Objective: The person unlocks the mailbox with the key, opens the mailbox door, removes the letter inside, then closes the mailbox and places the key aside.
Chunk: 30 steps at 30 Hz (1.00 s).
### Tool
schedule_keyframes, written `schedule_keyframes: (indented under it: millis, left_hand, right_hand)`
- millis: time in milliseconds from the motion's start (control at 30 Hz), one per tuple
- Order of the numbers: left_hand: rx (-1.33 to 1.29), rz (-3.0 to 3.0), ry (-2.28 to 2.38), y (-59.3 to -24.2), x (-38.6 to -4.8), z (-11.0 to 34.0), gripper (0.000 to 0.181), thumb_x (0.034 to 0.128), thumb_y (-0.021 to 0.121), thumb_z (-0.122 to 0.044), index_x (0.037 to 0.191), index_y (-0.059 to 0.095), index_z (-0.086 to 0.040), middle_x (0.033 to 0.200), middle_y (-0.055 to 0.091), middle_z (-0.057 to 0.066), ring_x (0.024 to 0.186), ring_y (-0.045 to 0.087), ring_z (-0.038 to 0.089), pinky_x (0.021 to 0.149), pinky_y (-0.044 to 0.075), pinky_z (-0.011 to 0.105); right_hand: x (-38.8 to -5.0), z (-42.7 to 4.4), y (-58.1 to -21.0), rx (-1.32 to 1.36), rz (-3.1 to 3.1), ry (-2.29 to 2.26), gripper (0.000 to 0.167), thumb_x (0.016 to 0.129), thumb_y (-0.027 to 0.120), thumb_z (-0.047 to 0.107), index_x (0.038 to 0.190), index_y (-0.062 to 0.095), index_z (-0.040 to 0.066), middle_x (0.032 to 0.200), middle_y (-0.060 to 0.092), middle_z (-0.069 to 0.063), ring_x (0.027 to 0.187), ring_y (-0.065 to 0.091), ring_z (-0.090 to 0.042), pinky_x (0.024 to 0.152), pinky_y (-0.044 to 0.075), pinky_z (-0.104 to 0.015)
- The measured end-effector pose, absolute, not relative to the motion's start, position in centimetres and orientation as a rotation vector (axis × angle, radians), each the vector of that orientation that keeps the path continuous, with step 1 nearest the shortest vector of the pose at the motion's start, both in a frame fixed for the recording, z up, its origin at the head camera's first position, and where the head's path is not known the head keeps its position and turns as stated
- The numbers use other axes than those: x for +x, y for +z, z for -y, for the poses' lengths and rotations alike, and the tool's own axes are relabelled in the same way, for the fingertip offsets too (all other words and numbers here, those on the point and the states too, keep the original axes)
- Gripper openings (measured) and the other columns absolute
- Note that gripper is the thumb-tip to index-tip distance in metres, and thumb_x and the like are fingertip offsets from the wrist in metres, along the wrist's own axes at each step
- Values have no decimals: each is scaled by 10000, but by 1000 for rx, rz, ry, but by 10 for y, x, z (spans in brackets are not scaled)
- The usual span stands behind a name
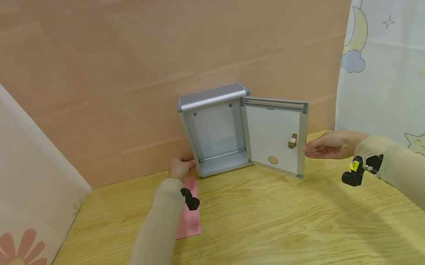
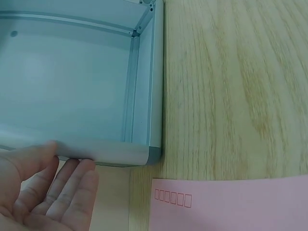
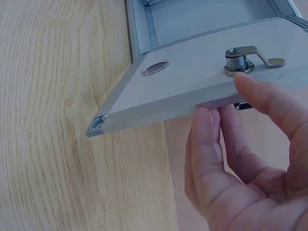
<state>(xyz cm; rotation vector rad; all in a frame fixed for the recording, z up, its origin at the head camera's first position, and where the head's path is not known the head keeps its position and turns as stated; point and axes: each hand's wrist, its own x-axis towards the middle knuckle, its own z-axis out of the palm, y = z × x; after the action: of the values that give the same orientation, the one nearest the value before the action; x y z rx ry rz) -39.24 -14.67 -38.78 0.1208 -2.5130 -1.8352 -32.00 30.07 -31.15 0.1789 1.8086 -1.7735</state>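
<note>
A grey metal letter box [image 1: 219,134] stands upright against the backdrop, its inside bare and its door [image 1: 273,134] swung out to the right. My left hand [image 1: 179,168] holds the box's left side edge near the bottom, thumb on the front and fingers behind, as the left wrist view shows. With my right hand [image 1: 329,145] I pinch the door's free edge beside the lock [image 3: 238,60], whose metal cam sticks out from the inner face. A pink envelope [image 2: 226,204] with small red printed squares lies on the table, partly hidden under my left arm.
The wooden table [image 1: 261,226] reaches back to an orange cloth backdrop [image 1: 103,75]. Pale printed cloths hang at the left [image 1: 0,161] and right [image 1: 412,50] sides. A small oval window [image 3: 155,68] sits low in the door.
</note>
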Motion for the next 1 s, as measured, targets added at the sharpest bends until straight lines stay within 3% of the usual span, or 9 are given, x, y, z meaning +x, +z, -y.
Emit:
schedule_keyframes:
  millis: [400,567,733,900,1000]
  left_hand:
    - [127,2501,-1824,-389,-404,148,247,865,680,-54,1072,644,75,889,618,80,869,609,246,849,516,387]
    - [116,2498,-1854,-389,-407,152,240,875,671,-46,1078,636,78,946,627,107,842,609,216,770,519,305]
    - [98,2476,-1877,-388,-406,153,239,891,645,-21,1098,621,96,972,632,130,861,618,226,808,535,332]
    - [129,2446,-1909,-387,-408,154,235,891,656,-13,1095,614,95,920,601,84,840,598,203,899,520,408]
    - [138,2464,-1890,-387,-410,155,242,891,663,-29,1097,615,88,914,606,81,829,593,191,901,516,411]
  right_hand:
    - [-315,-293,-308,164,-1854,-1758,185,954,574,29,883,736,88,948,697,-53,914,678,-136,921,516,-254]
    - [-308,-279,-310,93,-1870,-1716,136,954,575,29,1057,661,3,1027,655,-57,973,652,-143,960,494,-265]
    - [-299,-258,-312,-17,-1937,-1629,522,963,568,58,1368,333,-174,1119,604,-75,1011,631,-125,956,495,-256]
    - [-288,-228,-315,-95,-2048,-1551,672,965,575,126,1426,209,-199,1412,402,-292,1115,593,-147,979,481,-267]
    - [-283,-207,-318,-88,-2090,-1566,723,948,610,154,1434,203,-193,1505,238,-342,1189,566,-216,961,494,-274]
